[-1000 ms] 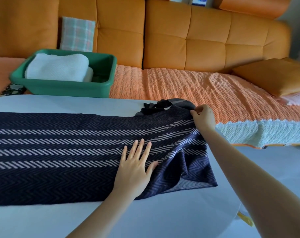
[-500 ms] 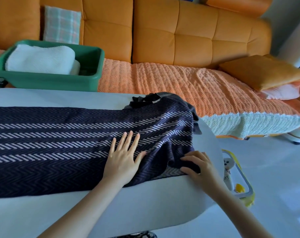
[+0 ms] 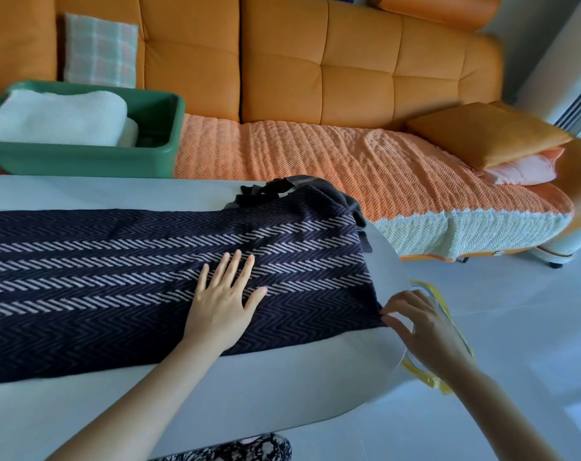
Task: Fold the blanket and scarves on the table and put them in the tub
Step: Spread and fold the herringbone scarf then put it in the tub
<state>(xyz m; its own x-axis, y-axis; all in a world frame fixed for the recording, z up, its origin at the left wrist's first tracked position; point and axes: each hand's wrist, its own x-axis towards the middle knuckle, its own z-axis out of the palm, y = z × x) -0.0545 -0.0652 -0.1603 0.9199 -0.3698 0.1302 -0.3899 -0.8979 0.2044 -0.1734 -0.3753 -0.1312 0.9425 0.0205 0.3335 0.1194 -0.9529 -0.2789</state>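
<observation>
A dark navy scarf (image 3: 116, 281) with pale chevron stripes lies spread flat along the white table (image 3: 216, 404). My left hand (image 3: 224, 301) presses flat on it, fingers apart. My right hand (image 3: 422, 324) pinches the scarf's near right corner at the table's rounded end. A second dark scarf (image 3: 302, 189) is bunched under the far right end. The green tub (image 3: 83, 158) sits on the sofa at the far left, with a folded white blanket (image 3: 56, 116) inside.
An orange sofa (image 3: 315, 78) with an orange quilted cover (image 3: 332, 168) runs behind the table. A plaid cushion (image 3: 101, 49) and orange pillows (image 3: 485, 134) lie on it. A yellow-rimmed object (image 3: 448, 371) sits on the floor by the table's right end.
My right hand left the scarf's far right corner, came to the near right corner and pulled it out flat. My left hand stayed pressed on the scarf.
</observation>
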